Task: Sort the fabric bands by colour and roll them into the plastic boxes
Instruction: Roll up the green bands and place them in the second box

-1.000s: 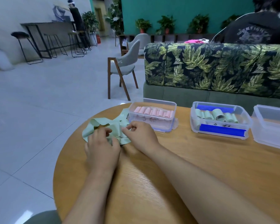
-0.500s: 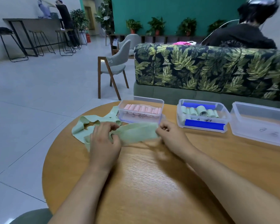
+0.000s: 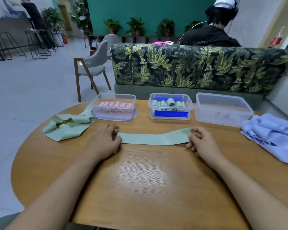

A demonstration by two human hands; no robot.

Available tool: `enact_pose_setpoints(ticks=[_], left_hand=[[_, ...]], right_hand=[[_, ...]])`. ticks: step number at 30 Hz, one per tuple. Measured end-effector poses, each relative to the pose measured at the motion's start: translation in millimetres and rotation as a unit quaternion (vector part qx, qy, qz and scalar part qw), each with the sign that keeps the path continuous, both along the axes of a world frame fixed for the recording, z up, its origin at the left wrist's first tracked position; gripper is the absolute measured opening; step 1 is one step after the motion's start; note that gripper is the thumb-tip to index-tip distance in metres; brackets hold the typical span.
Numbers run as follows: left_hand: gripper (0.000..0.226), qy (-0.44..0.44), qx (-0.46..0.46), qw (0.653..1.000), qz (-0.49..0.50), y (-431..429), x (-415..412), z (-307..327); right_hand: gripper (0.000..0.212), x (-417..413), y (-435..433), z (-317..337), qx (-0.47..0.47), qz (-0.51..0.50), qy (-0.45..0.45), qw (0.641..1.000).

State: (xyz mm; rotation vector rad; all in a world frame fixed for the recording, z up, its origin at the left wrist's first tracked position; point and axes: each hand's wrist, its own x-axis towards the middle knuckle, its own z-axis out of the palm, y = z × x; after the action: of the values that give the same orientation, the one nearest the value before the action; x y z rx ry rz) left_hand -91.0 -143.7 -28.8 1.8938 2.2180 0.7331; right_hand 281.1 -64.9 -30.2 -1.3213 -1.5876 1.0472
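Observation:
A green fabric band (image 3: 154, 138) lies stretched flat across the round wooden table (image 3: 140, 188). My left hand (image 3: 105, 141) pinches its left end and my right hand (image 3: 201, 141) pinches its right end. A heap of green bands (image 3: 68, 127) lies at the left. Three clear plastic boxes stand behind: the left box (image 3: 114, 107) holds pink rolls, the middle box (image 3: 170, 107) holds green rolls and has blue tape, the right box (image 3: 223, 110) looks bare inside. A pile of light-blue bands (image 3: 271, 131) lies at the far right.
A leaf-patterned sofa back (image 3: 198, 67) rises just behind the table, with a person (image 3: 211, 32) seated beyond it. A grey chair (image 3: 93, 67) stands on the floor to the left. The table's edge curves close to the green heap.
My right hand has drawn the band's end out to the right, so the band now lies full length on the table. The view has swung right, showing the blue pile.

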Motion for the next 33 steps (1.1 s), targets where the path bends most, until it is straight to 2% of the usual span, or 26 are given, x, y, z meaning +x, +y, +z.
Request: enact_pose_setpoints(ticks=[3, 5, 8, 10, 12, 14, 16, 19, 21, 24, 26, 29, 31, 33], left_hand=[[0.027, -0.002, -0.022, 1.000, -0.008, -1.9, -6.2, 3.4], [0.020, -0.057, -0.014, 0.998, -0.023, -3.3, -5.8, 7.5], [0.014, -0.163, -0.016, 0.986, -0.027, -4.5, -0.2, 12.4], [0.009, -0.206, -0.010, 0.978, -0.044, -3.3, 2.8, 12.5], [0.008, -0.220, 0.037, 0.973, -0.052, -0.6, 6.8, 10.3], [0.010, -0.199, 0.106, 0.973, -0.048, 0.7, 11.7, 7.7], [0.016, -0.193, 0.128, 0.971, -0.062, 0.9, 15.9, 3.9], [0.028, -0.145, 0.104, 0.981, -0.081, -0.5, 17.4, -1.6], [0.035, -0.086, 0.114, 0.986, -0.085, -0.5, 16.6, -3.7], [0.035, 0.001, 0.107, 0.988, -0.115, -4.4, 19.5, -4.9], [0.025, 0.033, 0.078, 0.986, -0.144, -8.6, 24.9, -5.4], [0.024, 0.048, 0.046, 0.982, -0.176, -14.0, 35.5, -8.6], [0.024, 0.050, 0.045, 0.980, -0.186, -11.4, 39.4, -10.7], [0.021, 0.053, 0.053, 0.981, -0.180, -6.2, 41.3, -13.4]], right_hand=[[0.016, 1.2, 2.5, -3.4, 0.000, -0.009, 0.018, 1.000], [0.015, 3.7, 5.6, -6.3, -0.005, -0.011, 0.043, 0.999], [0.012, 8.1, 9.3, -9.2, -0.039, -0.018, 0.144, 0.989], [0.014, 10.9, 10.3, -9.6, -0.052, -0.014, 0.223, 0.973], [0.020, 13.4, 10.9, -10.2, -0.044, -0.003, 0.251, 0.967], [0.029, 16.1, 12.4, -10.6, -0.026, -0.017, 0.226, 0.974], [0.039, 20.1, 13.1, -11.5, -0.021, -0.049, 0.178, 0.983], [0.033, 24.7, 10.0, -12.2, 0.007, -0.082, 0.019, 0.996], [0.031, 25.5, 5.7, -12.6, 0.048, -0.089, -0.070, 0.992], [0.034, 23.3, -0.1, -10.7, 0.101, -0.063, -0.129, 0.984], [0.047, 20.7, 1.8, -12.1, 0.100, -0.024, -0.202, 0.974], [0.058, 17.3, 1.0, -12.6, 0.076, 0.013, -0.299, 0.951], [0.056, 16.7, -2.4, -10.7, 0.084, 0.006, -0.314, 0.946], [0.040, 19.8, -11.9, -7.7, 0.098, -0.004, -0.283, 0.954]])
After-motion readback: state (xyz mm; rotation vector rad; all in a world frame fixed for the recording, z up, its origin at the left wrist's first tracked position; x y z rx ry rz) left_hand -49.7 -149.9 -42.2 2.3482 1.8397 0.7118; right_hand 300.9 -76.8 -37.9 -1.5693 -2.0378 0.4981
